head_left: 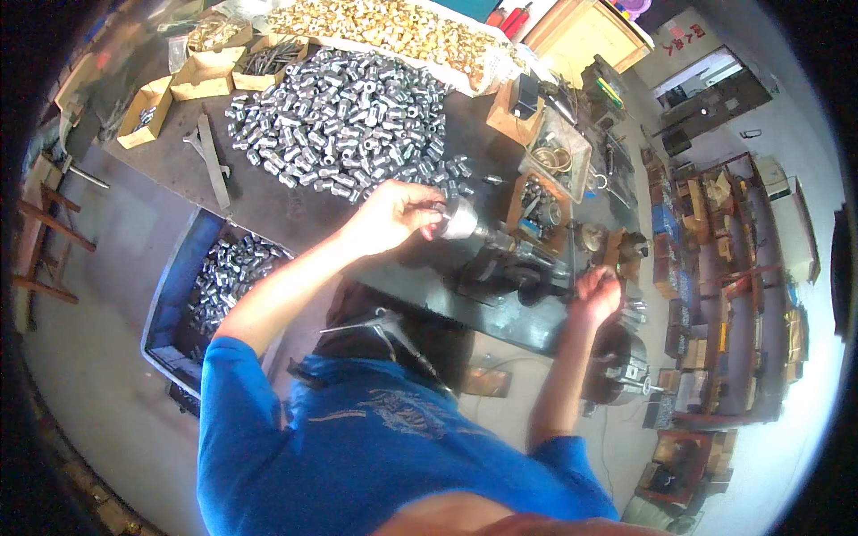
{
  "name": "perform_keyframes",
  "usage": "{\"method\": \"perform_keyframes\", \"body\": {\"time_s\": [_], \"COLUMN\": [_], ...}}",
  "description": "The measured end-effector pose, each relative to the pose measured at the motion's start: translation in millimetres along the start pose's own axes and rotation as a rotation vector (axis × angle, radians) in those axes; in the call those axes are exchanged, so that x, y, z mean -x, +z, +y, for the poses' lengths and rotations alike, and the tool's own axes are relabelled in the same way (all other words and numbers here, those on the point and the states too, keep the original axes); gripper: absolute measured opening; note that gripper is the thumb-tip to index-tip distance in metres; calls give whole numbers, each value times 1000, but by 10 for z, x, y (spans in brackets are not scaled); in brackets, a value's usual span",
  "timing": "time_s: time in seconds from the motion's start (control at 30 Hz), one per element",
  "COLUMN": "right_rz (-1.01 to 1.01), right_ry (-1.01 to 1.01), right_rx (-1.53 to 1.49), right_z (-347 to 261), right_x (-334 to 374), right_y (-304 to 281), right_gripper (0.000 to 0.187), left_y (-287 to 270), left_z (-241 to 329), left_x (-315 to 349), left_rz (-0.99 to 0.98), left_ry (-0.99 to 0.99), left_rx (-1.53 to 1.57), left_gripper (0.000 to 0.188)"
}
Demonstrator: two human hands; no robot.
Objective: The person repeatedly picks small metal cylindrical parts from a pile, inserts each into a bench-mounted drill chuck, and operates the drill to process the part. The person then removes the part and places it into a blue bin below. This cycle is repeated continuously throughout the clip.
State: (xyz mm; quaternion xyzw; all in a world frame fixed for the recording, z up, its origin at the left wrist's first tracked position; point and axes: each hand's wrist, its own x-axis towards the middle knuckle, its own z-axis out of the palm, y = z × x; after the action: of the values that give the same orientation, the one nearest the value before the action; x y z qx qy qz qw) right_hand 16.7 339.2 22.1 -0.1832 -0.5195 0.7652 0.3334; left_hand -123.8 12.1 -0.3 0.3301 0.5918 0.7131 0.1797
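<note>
My left hand point(393, 214) is at the front of a round bright metal chuck point(459, 220), thumb and fingers pinched together at its face. Whatever small part they hold is hidden by the fingers. The chuck belongs to a dark bench machine point(514, 268) on the table. To the right of this machine, my right hand point(597, 293) is closed in a fist near its end; I cannot make out what is in it. A large pile of grey metal fittings point(344, 121) lies just beyond my left hand.
Brass-coloured parts point(384, 31) lie behind the pile. Small cardboard boxes point(204, 75) and a flat metal bar point(213, 163) are at the left. A blue crate point(170, 281) of fittings stands below the table edge. A box of small parts point(539, 207) sits beyond the machine; shelves point(737, 295) line the right.
</note>
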Motion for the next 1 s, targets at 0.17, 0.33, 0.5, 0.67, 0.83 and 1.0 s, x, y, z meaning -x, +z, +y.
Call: {"method": "perform_keyframes", "body": {"time_s": [0.17,0.33,0.5,0.67,0.83,1.0], "right_rz": [127,55,59,236,324,205], "right_ry": [-116,-272,-276,48,174,3], "right_rx": [100,329,340,-23,53,202], "right_z": [352,786,1202,988,954,1034], "right_x": [-480,-565,-463,77,133,-208], "right_y": [142,-34,-491,-211,-333,-282], "right_gripper": [16,16,18,14,13,15], "left_y": [45,89,92,90,103,161], "left_z": [-6,-23,-19,-50,-58,-29], "left_x": [12,21,0,2,5,23], "left_rz": [49,99,86,87,90,164], "left_ry": [85,99,111,106,65,69], "left_rx": [-130,-168,-183,-196,-151,-340], "left_gripper": [19,21,20,20,19,15]}}
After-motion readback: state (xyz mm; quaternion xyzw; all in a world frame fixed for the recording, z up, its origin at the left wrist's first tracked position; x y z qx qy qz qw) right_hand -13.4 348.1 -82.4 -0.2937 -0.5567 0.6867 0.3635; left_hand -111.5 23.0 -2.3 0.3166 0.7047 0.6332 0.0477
